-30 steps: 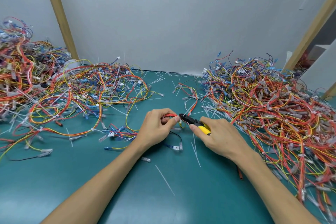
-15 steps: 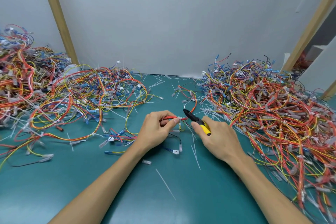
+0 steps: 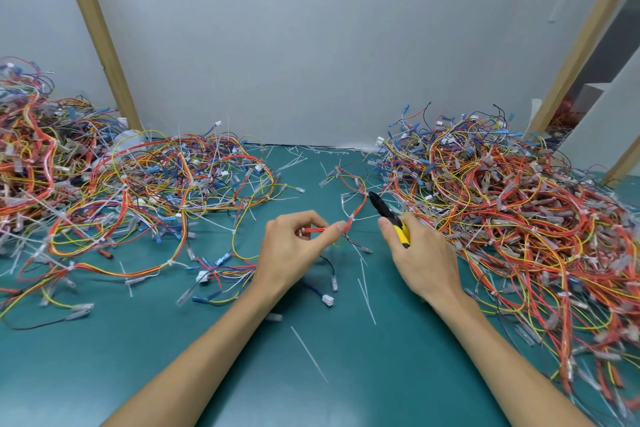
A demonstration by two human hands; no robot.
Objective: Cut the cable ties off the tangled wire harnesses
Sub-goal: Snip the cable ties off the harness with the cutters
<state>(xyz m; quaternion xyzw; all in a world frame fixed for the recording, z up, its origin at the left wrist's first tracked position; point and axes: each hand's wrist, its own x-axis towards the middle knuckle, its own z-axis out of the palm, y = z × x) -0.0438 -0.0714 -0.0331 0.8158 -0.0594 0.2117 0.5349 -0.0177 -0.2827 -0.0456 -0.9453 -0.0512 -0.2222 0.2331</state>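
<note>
While the left hand [image 3: 294, 250] pinches a red wire harness [image 3: 317, 230] over the table [image 3: 242, 374], the right hand [image 3: 424, 262] curls its fingers [image 3: 387, 227] round yellow-handled cutters [image 3: 388, 217]. Their black tip lies near the harness's white cable tie [image 3: 352, 218].

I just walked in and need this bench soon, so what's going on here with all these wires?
A person is working at the green table. The left hand pinches a red-orange wire harness, while the right hand grips yellow-handled black cutters whose tip sits near that harness, just beyond a white cable tie. Tangled multicoloured harnesses are heaped in a left pile and a right pile, and cut white tie strips litter the table.
</note>
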